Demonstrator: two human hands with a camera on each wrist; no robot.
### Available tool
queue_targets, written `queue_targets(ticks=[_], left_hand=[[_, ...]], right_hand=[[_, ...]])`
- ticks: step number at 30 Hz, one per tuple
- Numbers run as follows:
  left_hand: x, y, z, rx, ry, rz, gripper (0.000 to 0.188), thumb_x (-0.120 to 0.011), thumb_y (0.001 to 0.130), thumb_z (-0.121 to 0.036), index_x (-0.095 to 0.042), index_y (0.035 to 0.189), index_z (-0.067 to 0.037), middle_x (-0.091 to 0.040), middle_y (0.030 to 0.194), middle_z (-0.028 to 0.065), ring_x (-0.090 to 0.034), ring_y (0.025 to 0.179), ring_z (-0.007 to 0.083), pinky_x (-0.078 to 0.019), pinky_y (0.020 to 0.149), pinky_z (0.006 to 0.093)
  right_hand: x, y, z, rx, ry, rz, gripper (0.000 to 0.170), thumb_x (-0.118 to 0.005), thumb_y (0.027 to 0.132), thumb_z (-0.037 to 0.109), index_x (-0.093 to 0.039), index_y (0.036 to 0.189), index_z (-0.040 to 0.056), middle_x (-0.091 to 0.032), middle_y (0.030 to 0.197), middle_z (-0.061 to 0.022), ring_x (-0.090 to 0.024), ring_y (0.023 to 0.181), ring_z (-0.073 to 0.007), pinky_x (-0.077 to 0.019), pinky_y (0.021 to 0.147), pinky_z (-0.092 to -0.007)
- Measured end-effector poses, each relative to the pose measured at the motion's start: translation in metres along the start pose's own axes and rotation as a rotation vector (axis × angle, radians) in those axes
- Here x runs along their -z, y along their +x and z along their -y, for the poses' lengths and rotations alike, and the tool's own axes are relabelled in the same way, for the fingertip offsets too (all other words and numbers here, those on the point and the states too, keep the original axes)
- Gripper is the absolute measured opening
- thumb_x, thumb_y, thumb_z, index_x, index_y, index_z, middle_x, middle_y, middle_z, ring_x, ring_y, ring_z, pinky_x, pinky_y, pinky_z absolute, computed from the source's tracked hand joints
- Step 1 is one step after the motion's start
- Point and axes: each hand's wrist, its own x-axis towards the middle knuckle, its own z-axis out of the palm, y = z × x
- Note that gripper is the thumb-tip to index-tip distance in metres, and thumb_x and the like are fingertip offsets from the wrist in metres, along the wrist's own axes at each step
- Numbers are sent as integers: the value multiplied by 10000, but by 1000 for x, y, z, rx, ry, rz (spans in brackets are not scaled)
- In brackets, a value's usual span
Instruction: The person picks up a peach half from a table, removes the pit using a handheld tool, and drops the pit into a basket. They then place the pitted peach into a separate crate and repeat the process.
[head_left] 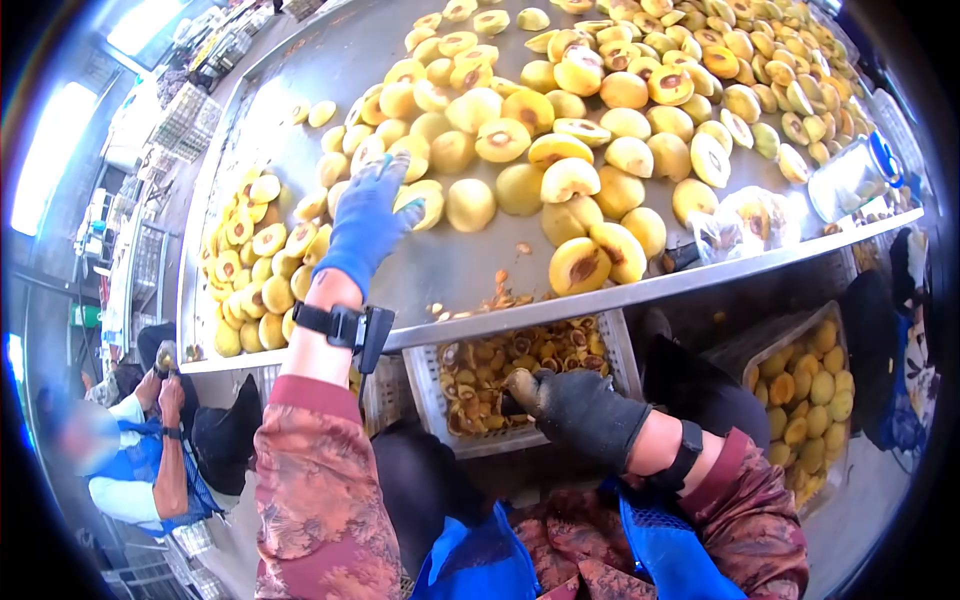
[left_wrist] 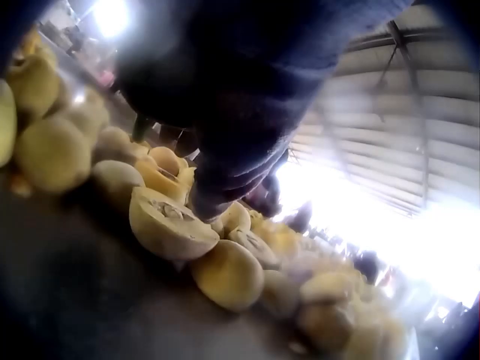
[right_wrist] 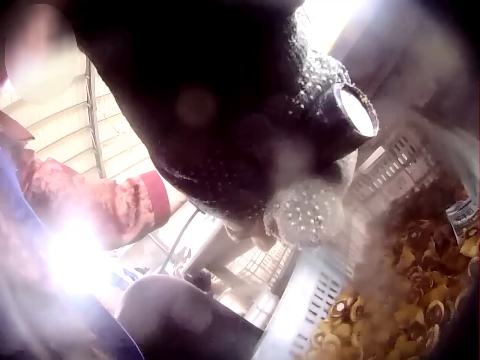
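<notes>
In the head view my left hand (head_left: 368, 215), in a blue glove, reaches over the metal table with fingers stretched out among halved yellow peaches. A peach half (head_left: 428, 203) lies right beside its thumb. Seen from the left wrist, the gloved fingers (left_wrist: 240, 161) come down at the peaches, close to a cut half (left_wrist: 169, 225). My right hand (head_left: 590, 410) wears a dark glove and is curled over a crate of peach scraps (head_left: 425, 385). It grips a tool with a dark, round handle (right_wrist: 330, 124); the tool's working end is hidden.
A big heap of peach halves (head_left: 690, 85) covers the table's far side; another pile (head_left: 250, 270) sits at the left edge. A clear jug (head_left: 845, 185) and a plastic bag (head_left: 745, 225) stand at right. A crate of peaches (head_left: 805, 390) is below. Another person (head_left: 150, 450) sits left.
</notes>
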Motion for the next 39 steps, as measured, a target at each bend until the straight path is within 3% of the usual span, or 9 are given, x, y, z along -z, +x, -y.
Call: queue_targets(ticks=[6,9,13,17,21,25,30,34,39], left_hand=[[-19,2,-18,-20,40,149,516,-702,766,-187,-554,1255,-116,-571,1237,199,-548,1135,367,-453,951,434],[1,-4,-43,106,52,322,489,-697,788,-172,-552,1249,-97,-583,1235,136,-631,1003,297,-519,845,380],[-10,-35,-29,364,-699,236,434,-705,764,-84,-561,1167,-18,-600,1091,87,-618,744,134,-519,665,272],[19,-59,-83,580,-1503,-53,449,-659,730,25,-523,1158,-3,-613,974,88,-633,820,169,-516,773,272],[35,-83,-131,554,-1666,-130,505,-620,744,27,-482,1230,20,-603,1011,81,-611,907,165,-505,829,274],[32,-100,-138,549,-1687,-66,526,-558,820,-62,-481,1335,14,-618,1119,83,-590,925,116,-487,859,244],[29,-107,-142,748,-1878,-141,277,-549,967,-258,-567,1114,-24,-641,1069,125,-653,948,220,-543,848,354],[17,-103,-140,666,-1902,-297,359,-494,984,-292,-556,1171,8,-636,1080,159,-642,969,280,-521,908,414],[14,-104,-145,588,-1889,-334,354,-463,1007,-272,-542,1229,-8,-603,1171,139,-602,1071,237,-502,937,379]], right_hand=[[20,7,3,-109,279,-58,285,-633,834,28,-486,1077,46,-645,943,-201,-648,845,-403,-510,671,-439],[23,14,2,39,530,-289,409,-654,792,40,-468,1155,6,-630,864,-250,-628,825,-445,-500,670,-458],[24,20,11,-163,579,-331,431,-718,802,85,-492,1164,28,-621,890,-200,-639,880,-387,-497,745,-397],[20,26,19,-145,644,-409,473,-733,814,135,-493,1207,23,-626,852,-217,-662,841,-368,-504,712,-400],[11,32,17,-83,578,-569,426,-739,823,148,-495,1149,24,-620,793,-172,-654,735,-319,-500,650,-384],[18,29,15,-32,534,-563,384,-707,837,103,-489,1146,32,-642,842,-191,-657,848,-399,-507,663,-407],[17,32,10,11,498,-573,385,-686,844,85,-486,1169,34,-642,881,-212,-633,882,-432,-508,672,-442],[17,32,14,-49,491,-503,394,-670,850,77,-477,1191,30,-640,900,-223,-624,889,-445,-507,665,-454],[5,37,16,-62,489,-510,380,-661,805,35,-443,1116,20,-614,847,-268,-605,824,-461,-488,632,-477]])
